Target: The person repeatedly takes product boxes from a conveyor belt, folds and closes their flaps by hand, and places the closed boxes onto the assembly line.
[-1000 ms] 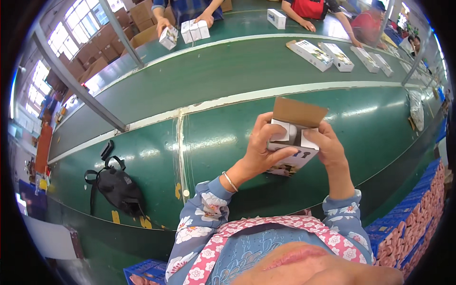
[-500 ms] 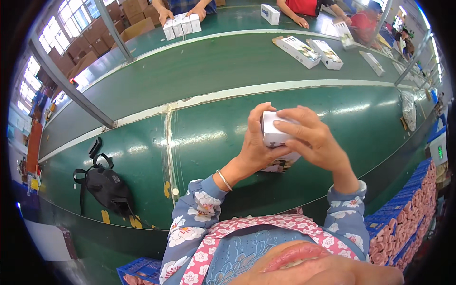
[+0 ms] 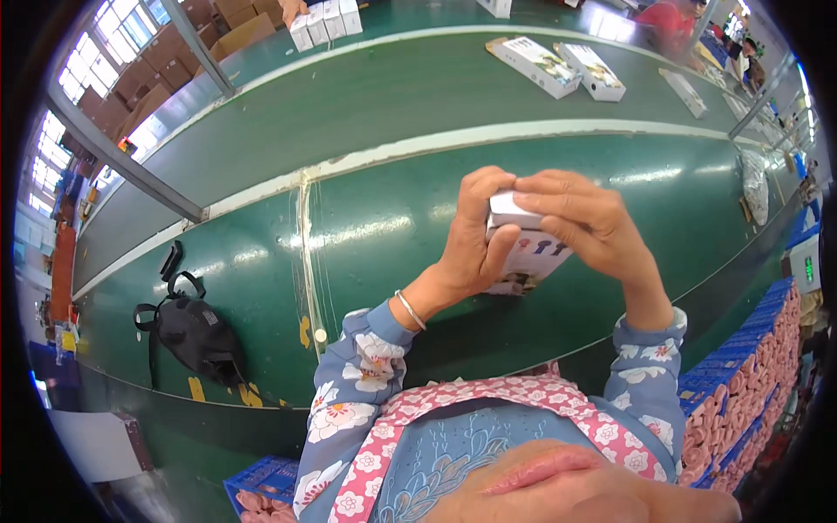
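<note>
A tall white cardboard box with printed pictures on its side stands before me, just right of centre, over the green table. Around its left side wraps my left hand, its thumb pressed on the front near the upper edge. From the right, my right hand grips the top, fingers lying across the upper face and thumb along the front edge. Both hands are closed on the same box. The box's top end looks flat, but fingers cover part of it, and its back is hidden.
A black bag lies on the table at left. Beyond a pale rail runs a green conveyor carrying printed boxes. White boxes stand beside a co-worker's hand. Blue crates of pink items are stacked at right; a metal post rises at left.
My right fingers have come down and closed over the box's top. My left thumb has shifted onto its front, and more of the printed side shows. The whole view has tilted slightly.
</note>
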`<state>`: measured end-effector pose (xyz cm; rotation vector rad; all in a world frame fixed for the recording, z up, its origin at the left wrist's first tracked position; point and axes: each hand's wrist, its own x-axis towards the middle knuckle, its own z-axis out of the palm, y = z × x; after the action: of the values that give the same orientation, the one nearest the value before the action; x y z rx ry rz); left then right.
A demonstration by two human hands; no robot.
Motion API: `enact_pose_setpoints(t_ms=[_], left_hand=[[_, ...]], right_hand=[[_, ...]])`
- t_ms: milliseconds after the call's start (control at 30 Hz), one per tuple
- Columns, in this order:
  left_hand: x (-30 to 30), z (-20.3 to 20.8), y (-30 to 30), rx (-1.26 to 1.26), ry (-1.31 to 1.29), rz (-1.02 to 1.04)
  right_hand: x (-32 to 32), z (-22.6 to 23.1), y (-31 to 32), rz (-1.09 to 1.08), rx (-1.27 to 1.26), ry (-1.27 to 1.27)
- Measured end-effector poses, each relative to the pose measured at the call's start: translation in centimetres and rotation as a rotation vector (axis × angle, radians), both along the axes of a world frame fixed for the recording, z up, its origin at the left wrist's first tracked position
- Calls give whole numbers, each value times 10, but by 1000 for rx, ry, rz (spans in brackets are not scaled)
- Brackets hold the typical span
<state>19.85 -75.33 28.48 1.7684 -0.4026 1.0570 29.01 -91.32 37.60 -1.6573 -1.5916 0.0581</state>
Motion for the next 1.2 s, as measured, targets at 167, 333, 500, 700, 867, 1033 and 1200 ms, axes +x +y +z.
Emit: enact_pose_setpoints(t_ms=[167, 333, 500, 700, 867, 1033, 1200], left_hand=[[3, 0, 4, -23, -6, 55], [8, -8, 4, -128, 7, 45], [5, -12, 7, -69, -5, 37], [0, -19, 13, -55, -15, -25], [2, -24, 12, -61, 62, -27], [8, -24, 1, -69, 107, -79], [6, -17, 4, -84, 191, -24]], right_hand=[[13, 7, 6, 131, -88, 18], [15, 2, 7, 156, -134, -126], [12, 7, 9, 174, -125, -329], [-12, -3, 8, 77, -93, -558], [-14, -8, 3, 47, -113, -405], [-13, -2, 14, 13, -117, -366], [-8, -1, 22, 63, -18, -508]])
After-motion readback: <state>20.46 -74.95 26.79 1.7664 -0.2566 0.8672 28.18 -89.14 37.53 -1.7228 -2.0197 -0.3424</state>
